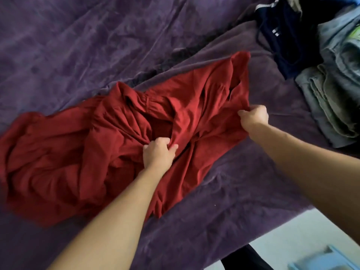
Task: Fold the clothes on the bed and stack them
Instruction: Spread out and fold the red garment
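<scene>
Centrally, crumpled red cotton garment (109, 145) spread on purple velvety bedspread (78, 45), left hand (158, 152) bunching its middle in curled fingers, right hand (254, 115) pinching its right edge, folded grey-green clothes stack (331, 98) at right.

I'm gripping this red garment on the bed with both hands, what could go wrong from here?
The crumpled red fabric garment lies bunched; folding now would likely trap creases. The left hand grips mid-fabric while the right hand grips an edge, so pulling may skew it. The folded grey clothes stack sits near that hand; a sweep could topple it.
</scene>
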### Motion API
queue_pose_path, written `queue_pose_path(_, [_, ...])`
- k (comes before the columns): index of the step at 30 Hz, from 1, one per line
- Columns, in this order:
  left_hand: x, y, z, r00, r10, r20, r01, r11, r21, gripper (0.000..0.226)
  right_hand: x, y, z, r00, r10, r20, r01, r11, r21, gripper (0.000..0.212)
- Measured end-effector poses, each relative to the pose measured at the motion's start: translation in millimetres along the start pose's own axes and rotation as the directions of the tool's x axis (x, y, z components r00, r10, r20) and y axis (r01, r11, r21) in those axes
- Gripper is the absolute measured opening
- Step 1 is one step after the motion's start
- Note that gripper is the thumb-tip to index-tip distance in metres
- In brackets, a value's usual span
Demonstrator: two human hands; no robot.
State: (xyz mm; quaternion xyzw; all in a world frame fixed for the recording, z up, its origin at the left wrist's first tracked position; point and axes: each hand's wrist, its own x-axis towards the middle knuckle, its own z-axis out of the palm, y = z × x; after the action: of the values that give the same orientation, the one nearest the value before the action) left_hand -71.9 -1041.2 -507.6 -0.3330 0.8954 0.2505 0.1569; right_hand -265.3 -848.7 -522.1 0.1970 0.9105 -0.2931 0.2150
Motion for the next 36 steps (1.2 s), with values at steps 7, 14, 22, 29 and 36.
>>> queue_pose_path(7, [63.7,43.7,-144.6,0.903,-0.069,-0.424,-0.106,0.921,-0.375,0.024,-32.3,96.4,-70.6,0.996,0.086,-0.003,-0.086,0.992,-0.096,0.022])
queue_pose_path(14, [111.5,160.9,-195.9,0.965,0.082,-0.247,-0.244,0.621,-0.745,0.034,-37.1,131.4,-131.1,0.973,0.099,-0.208,-0.114,0.992,-0.059,0.025])
queue_pose_path(22, [39.5,59.5,-141.5,0.972,-0.110,-0.209,-0.002,0.882,-0.472,0.049,-75.3,108.4,-110.9,0.990,-0.136,-0.031,0.114,0.920,-0.375,0.045])
queue_pose_path(29, [-85.8,-148.5,-105.7,0.885,-0.465,0.013,0.462,0.881,0.102,0.083,-169.7,44.7,-6.5,0.710,-0.506,0.490,0.670,0.701,-0.246,0.058])
queue_pose_path(36, [-98.2,-221.9,-76.2,0.982,-0.189,-0.029,0.190,0.954,0.230,0.036,-273.8,13.4,124.7,0.718,-0.475,0.508,0.636,0.744,-0.203,0.058])
